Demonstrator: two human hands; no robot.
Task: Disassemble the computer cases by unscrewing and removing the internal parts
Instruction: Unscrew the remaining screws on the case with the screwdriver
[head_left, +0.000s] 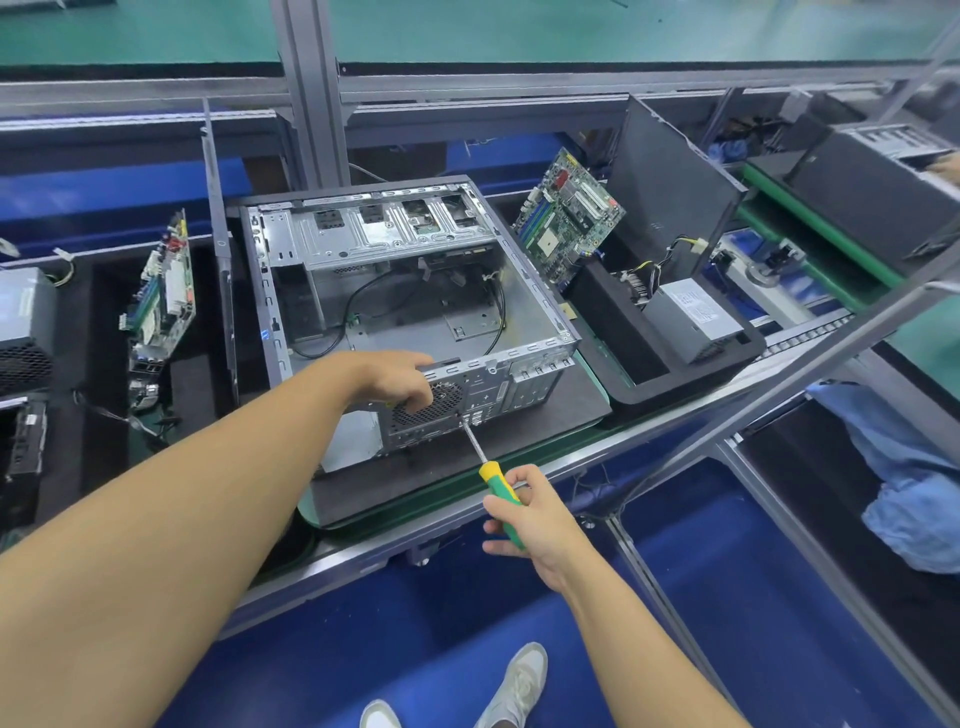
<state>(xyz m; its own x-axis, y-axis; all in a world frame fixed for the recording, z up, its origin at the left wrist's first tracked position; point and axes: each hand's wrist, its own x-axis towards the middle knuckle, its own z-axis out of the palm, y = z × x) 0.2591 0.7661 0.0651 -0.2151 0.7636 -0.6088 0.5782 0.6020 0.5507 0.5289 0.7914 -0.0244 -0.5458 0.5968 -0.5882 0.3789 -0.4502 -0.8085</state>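
Head view, one entry per item:

- Open grey sheet-metal computer case (405, 291): centre of frame, lying on its side on a dark rectangular mat (545, 415). The open face is up, black cables lie loose inside, and the rear panel is turned toward the person
- Left hand (400, 382): fingers curled over the upper edge of the rear panel, above the round black fan grille (441, 405), gripping the case
- Right hand (524, 514): closed round the handle of a yellow-and-green screwdriver (501, 491). The steel shaft slants up and left, with its tip touching the rear panel just beside the fan grille
- Green motherboard (569, 223): leaning upright in a black foam tray (675, 379) right of the case
- Grey box-shaped power supply (691, 317): in the same tray, wires attached
- Black flat side panel (675, 208): standing behind the power supply
- Second green circuit board (166, 280): upright, left of the case
- Crumpled blue cloth (909, 493): far right
- Pair of grey shoes (519, 686): bottom edge
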